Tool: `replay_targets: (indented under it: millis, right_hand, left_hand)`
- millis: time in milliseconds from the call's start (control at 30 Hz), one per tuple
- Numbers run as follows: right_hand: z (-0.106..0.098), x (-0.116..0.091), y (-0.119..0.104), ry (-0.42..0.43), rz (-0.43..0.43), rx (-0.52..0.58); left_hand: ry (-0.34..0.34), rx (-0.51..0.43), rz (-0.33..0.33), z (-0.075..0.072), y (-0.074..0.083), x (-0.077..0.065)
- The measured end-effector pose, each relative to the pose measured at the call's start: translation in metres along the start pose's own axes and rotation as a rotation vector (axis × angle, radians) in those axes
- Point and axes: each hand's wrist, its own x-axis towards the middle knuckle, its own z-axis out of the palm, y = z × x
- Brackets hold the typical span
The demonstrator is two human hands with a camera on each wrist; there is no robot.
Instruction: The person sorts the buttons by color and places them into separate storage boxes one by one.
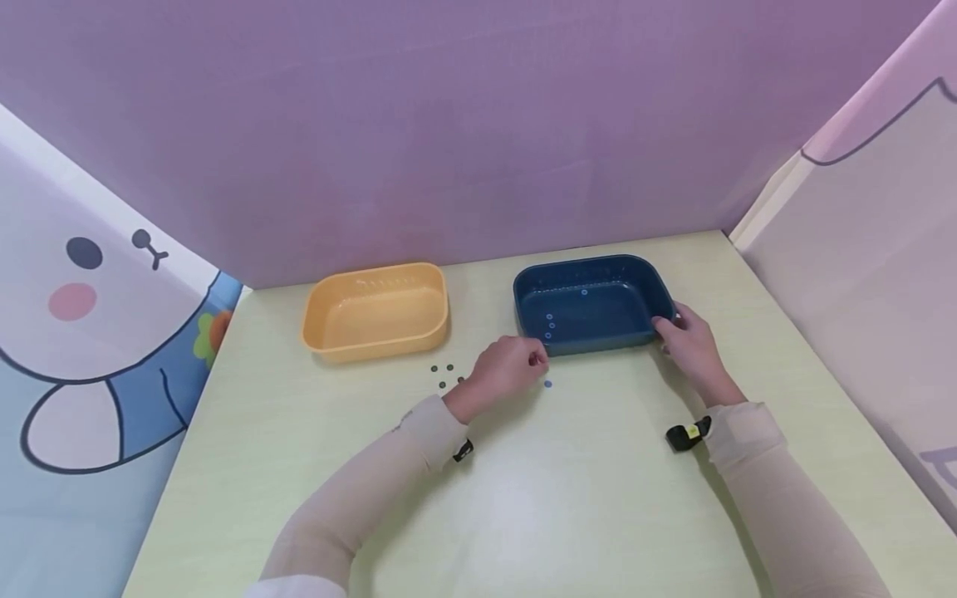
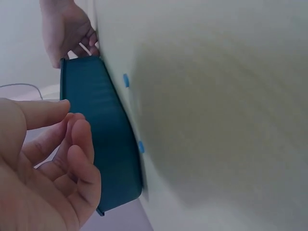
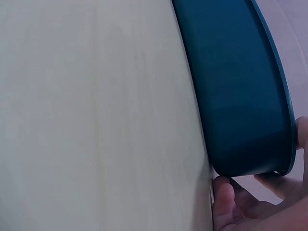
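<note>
A dark blue tray [image 1: 598, 342] stands toward the back right of the table. My right hand [image 1: 691, 349] holds its front right corner, thumb over the rim and fingers against the outer wall. At the tray's front left corner is my left hand [image 1: 508, 365], fingers curled and thumb close to the index fingertip; I cannot tell whether something small is between them. Several small blue discs [image 1: 549, 316] lie inside the tray. Another blue disc [image 1: 548, 384] is on the table before it. The left wrist view shows a second table disc [image 2: 141, 147] close to the tray wall.
A yellow tray [image 1: 374, 347] sits at the back left. Several small dark green discs [image 1: 442, 384] lie on the table [image 1: 568, 507] between it and my left forearm. A purple curtain [image 1: 449, 141] rises behind the table, with printed panels at both sides.
</note>
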Motion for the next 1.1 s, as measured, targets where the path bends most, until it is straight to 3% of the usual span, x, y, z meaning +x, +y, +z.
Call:
replay_targets:
  millis: [300,567,767,1100]
  right_hand:
    - [0.000,-0.002,-0.001,0.006,-0.004,-0.010]
    - [0.000,-0.006,-0.007,0.005,-0.004,-0.011]
    - [0.000,-0.007,-0.007,0.012,-0.014,0.001]
    - [-0.002,-0.006,-0.005,0.014,-0.019,0.021]
  left_hand:
    - [-0.075,0.112,0.023,0.011,-0.002,0.003]
    - [-0.082,0.229,0.090,0.019,0.002,0.004]
    - [-0.095,0.339,0.089,0.024,0.004,0.005]
    - [-0.089,0.365,0.092,0.024,0.009,0.005]
